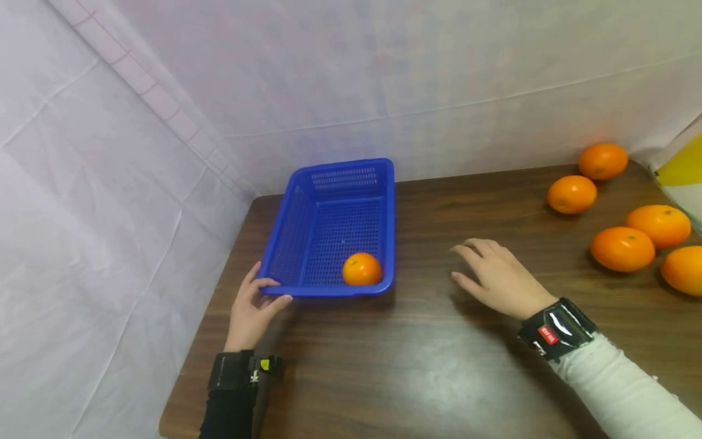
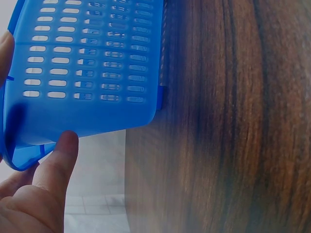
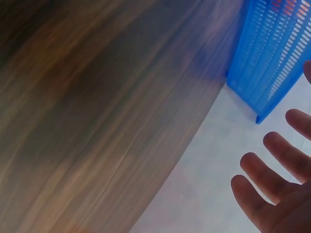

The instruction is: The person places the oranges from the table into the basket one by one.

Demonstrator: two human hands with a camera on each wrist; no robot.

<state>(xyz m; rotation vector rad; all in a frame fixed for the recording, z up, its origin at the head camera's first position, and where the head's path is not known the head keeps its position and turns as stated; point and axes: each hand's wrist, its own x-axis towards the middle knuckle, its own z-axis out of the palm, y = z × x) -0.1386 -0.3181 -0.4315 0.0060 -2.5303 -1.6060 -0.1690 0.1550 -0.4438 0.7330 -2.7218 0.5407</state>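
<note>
A blue plastic basket (image 1: 345,231) with slotted walls sits on the table, one orange (image 1: 362,269) in its near right corner. My left hand (image 1: 253,311) holds the basket's near left corner, thumb and fingers on either side of the rim. In the left wrist view a finger of that hand (image 2: 46,189) lies against the outside of the slotted wall (image 2: 82,73). To the basket's right, my right hand (image 1: 496,274) hovers above the table with its fingers spread and nothing in them. The right wrist view shows these fingers (image 3: 257,170) apart from the basket (image 3: 267,58).
Several more oranges (image 1: 622,249) lie at the right side of the brown wooden table (image 1: 384,366). Behind the table hangs a pale cloth wall (image 1: 439,73), with another at the left (image 1: 109,213). Something yellow and white (image 1: 682,164) stands at the right edge.
</note>
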